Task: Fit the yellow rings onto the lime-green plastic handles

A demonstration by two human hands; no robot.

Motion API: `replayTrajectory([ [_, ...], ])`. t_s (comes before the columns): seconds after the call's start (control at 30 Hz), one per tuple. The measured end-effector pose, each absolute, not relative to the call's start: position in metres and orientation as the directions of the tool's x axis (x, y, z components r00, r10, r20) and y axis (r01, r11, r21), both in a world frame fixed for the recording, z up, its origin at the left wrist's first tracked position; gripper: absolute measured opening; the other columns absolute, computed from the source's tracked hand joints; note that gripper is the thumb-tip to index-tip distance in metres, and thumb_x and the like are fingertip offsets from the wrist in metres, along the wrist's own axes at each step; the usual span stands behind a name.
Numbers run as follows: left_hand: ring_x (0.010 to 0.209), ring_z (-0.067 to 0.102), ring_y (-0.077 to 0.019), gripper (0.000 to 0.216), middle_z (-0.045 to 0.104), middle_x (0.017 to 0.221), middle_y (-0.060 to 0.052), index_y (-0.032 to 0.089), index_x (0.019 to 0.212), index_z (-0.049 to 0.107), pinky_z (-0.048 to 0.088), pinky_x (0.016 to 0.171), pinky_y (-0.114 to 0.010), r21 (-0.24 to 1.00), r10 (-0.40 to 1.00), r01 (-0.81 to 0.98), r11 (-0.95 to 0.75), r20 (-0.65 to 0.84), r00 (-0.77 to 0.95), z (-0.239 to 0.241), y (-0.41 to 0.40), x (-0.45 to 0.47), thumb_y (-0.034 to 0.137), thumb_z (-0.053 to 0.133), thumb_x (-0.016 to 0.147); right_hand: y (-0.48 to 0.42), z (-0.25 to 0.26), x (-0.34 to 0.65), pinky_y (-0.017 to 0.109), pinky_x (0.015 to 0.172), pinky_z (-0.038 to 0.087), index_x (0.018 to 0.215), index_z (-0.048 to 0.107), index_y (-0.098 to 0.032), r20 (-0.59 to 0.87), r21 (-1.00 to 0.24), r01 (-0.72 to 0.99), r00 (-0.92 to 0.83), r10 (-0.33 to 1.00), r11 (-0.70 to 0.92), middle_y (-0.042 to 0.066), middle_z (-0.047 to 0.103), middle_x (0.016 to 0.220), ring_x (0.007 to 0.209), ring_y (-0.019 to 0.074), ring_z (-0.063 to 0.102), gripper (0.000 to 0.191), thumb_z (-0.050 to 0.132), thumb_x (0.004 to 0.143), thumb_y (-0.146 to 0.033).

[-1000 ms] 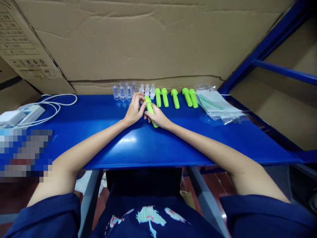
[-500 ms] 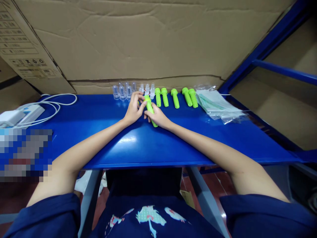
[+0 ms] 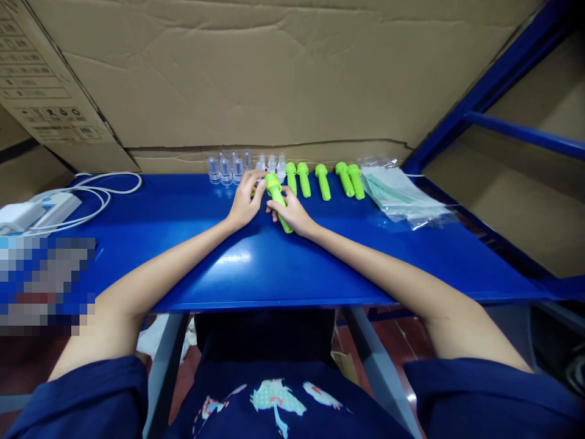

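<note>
A bright green flashlight (image 3: pixel 276 194) is tilted above the blue table, its wider ringed head towards the back. My right hand (image 3: pixel 295 213) is closed around its handle, thumb across the front. Curled at the left side of the head, my left hand (image 3: pixel 245 198) has its fingertips and thumb against the rim. Something small and yellow (image 3: pixel 253 191) shows between the left fingers; I cannot tell what it is. Behind my hands stand several small clear-and-white pieces (image 3: pixel 271 164). To their right, several similar green flashlights (image 3: pixel 323 183) lean or lie in a row.
Several clear plastic domed pieces (image 3: pixel 225 172) stand at the back left. Clear bags with pale green-white contents (image 3: pixel 402 192) lie at the right. A white power strip (image 3: pixel 59 210) with a looped cable is on the left. A cardboard wall (image 3: pixel 274 85) closes off the back.
My left thumb has slid left off the front of the flashlight's head, so more of the head shows. The right hand keeps its hold on the handle.
</note>
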State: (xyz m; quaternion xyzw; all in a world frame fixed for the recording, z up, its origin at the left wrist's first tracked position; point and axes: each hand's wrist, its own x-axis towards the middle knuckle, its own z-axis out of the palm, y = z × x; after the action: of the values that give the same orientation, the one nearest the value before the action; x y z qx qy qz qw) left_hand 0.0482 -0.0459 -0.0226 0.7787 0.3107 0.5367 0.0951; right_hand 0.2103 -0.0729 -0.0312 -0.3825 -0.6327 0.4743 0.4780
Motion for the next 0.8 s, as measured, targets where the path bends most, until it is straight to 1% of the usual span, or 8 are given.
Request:
replayTrajectory([
  [0.07, 0.121, 0.060, -0.0234, 0.051, 0.062, 0.122, -0.014, 0.019, 0.123, 0.064, 0.052, 0.102, -0.040, 0.496, 0.600, 0.383, -0.779, 0.766, 0.230, -0.022, -0.046, 0.047, 0.055, 0.033, 0.105, -0.070, -0.034, 0.211, 0.023, 0.049, 0.045, 0.105, 0.036, -0.024, 0.270, -0.961, 0.005, -0.182, 0.945, 0.276, -0.008, 0.060, 0.073, 0.049, 0.0090, 0.053, 0.039, 0.067, 0.081, -0.030],
  [0.1, 0.121, 0.060, -0.0230, 0.051, 0.062, 0.123, -0.014, 0.019, 0.124, 0.064, 0.052, 0.102, -0.039, 0.500, 0.608, 0.389, -0.773, 0.760, 0.232, -0.022, -0.046, 0.047, 0.055, 0.033, 0.105, -0.070, -0.035, 0.212, 0.023, 0.050, 0.045, 0.103, 0.037, -0.024, 0.292, -0.955, -0.003, -0.160, 0.943, 0.296, -0.008, 0.060, 0.074, 0.050, 0.0085, 0.052, 0.041, 0.069, 0.080, -0.032],
  [0.3, 0.098, 0.065, -0.0182, 0.047, 0.062, 0.123, -0.013, 0.020, 0.124, 0.062, 0.056, 0.089, -0.034, 0.486, 0.595, 0.398, -0.778, 0.773, 0.220, -0.024, -0.043, 0.046, 0.056, 0.040, 0.103, -0.070, -0.035, 0.212, 0.024, 0.053, 0.048, 0.101, 0.045, -0.024, 0.417, -0.908, -0.024, -0.139, 0.898, 0.418, -0.003, 0.060, 0.084, 0.062, 0.0097, 0.054, 0.050, 0.078, 0.078, -0.053],
  [0.37, 0.097, 0.065, -0.0179, 0.046, 0.062, 0.122, -0.013, 0.020, 0.123, 0.061, 0.056, 0.087, -0.033, 0.484, 0.590, 0.396, -0.780, 0.781, 0.206, -0.024, -0.042, 0.045, 0.056, 0.040, 0.103, -0.070, -0.034, 0.212, 0.024, 0.052, 0.047, 0.101, 0.047, -0.024, 0.426, -0.903, -0.022, -0.158, 0.891, 0.428, -0.002, 0.060, 0.084, 0.062, 0.0102, 0.053, 0.050, 0.077, 0.079, -0.058],
  [0.5, 0.106, 0.064, -0.0200, 0.046, 0.062, 0.122, -0.013, 0.020, 0.123, 0.061, 0.056, 0.090, -0.033, 0.462, 0.569, 0.399, -0.792, 0.795, 0.208, -0.024, -0.042, 0.045, 0.055, 0.038, 0.104, -0.072, -0.030, 0.212, 0.024, 0.048, 0.044, 0.100, 0.052, -0.022, 0.388, -0.918, -0.011, -0.223, 0.894, 0.396, -0.002, 0.062, 0.077, 0.052, 0.0087, 0.051, 0.049, 0.073, 0.083, -0.062],
  [0.6, 0.116, 0.062, -0.0220, 0.045, 0.063, 0.123, -0.013, 0.020, 0.125, 0.061, 0.054, 0.097, -0.037, 0.452, 0.564, 0.403, -0.796, 0.796, 0.221, -0.022, -0.044, 0.044, 0.053, 0.036, 0.105, -0.074, -0.027, 0.213, 0.024, 0.045, 0.040, 0.102, 0.054, -0.019, 0.343, -0.937, -0.032, -0.273, 0.899, 0.348, -0.003, 0.064, 0.070, 0.046, 0.0079, 0.049, 0.052, 0.070, 0.083, -0.065],
  [0.7, 0.122, 0.060, -0.0230, 0.045, 0.064, 0.125, -0.013, 0.021, 0.125, 0.061, 0.050, 0.106, -0.041, 0.442, 0.560, 0.412, -0.797, 0.796, 0.228, -0.020, -0.045, 0.044, 0.052, 0.034, 0.106, -0.075, -0.025, 0.214, 0.023, 0.044, 0.039, 0.107, 0.055, -0.017, 0.295, -0.954, -0.056, -0.336, 0.895, 0.293, -0.002, 0.067, 0.066, 0.044, 0.0088, 0.050, 0.055, 0.068, 0.084, -0.066],
  [0.8, 0.123, 0.060, -0.0227, 0.047, 0.065, 0.126, -0.013, 0.021, 0.122, 0.062, 0.048, 0.108, -0.042, 0.432, 0.555, 0.424, -0.796, 0.800, 0.226, -0.019, -0.046, 0.045, 0.054, 0.032, 0.106, -0.076, -0.024, 0.215, 0.024, 0.044, 0.039, 0.109, 0.055, -0.016, 0.259, -0.965, -0.063, -0.386, 0.886, 0.254, -0.001, 0.068, 0.065, 0.044, 0.0094, 0.050, 0.056, 0.065, 0.086, -0.066],
])
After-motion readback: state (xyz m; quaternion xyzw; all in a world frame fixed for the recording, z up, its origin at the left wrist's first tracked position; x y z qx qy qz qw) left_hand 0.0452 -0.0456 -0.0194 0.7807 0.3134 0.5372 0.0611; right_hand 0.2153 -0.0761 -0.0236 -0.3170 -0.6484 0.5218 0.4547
